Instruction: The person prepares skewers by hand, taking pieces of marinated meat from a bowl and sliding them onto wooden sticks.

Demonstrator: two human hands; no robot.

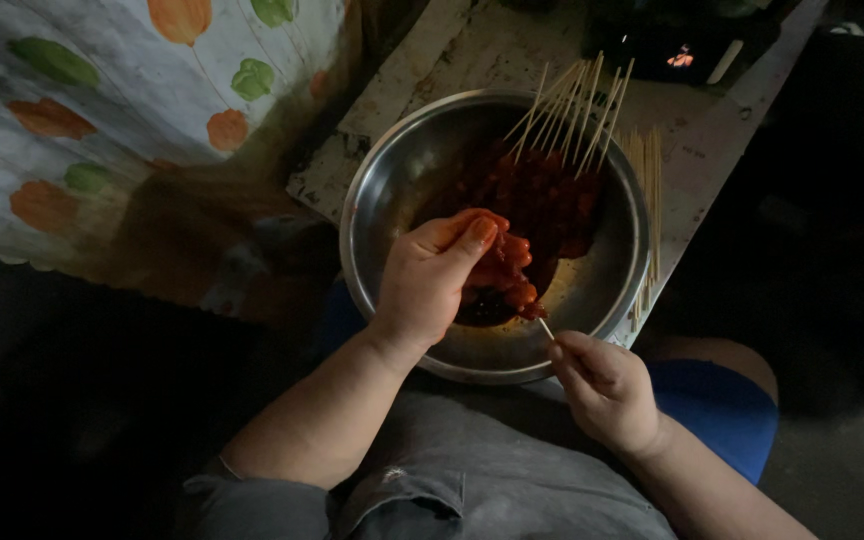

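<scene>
Head camera view, looking down: centre frame, the left hand (432,275) closes its fingers around red sauce-coated meat pieces (504,275) threaded on a thin wooden skewer (546,328) over a round shiny steel bowl (392,190). Lower right, the right hand (604,390) pinches the skewer's bare end. The skewer runs diagonally, upper left to lower right, between both hands. Spare skewers (572,110) lean on the bowl's upper rim.

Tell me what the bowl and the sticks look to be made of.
The bowl: metal, likely stainless steel, with a shiny grey wall and bright rim. The sticks: thin, pale and matte, probably bamboo or wood. The right hand pinches one; the left hand holds red sauced meat on it.
</scene>
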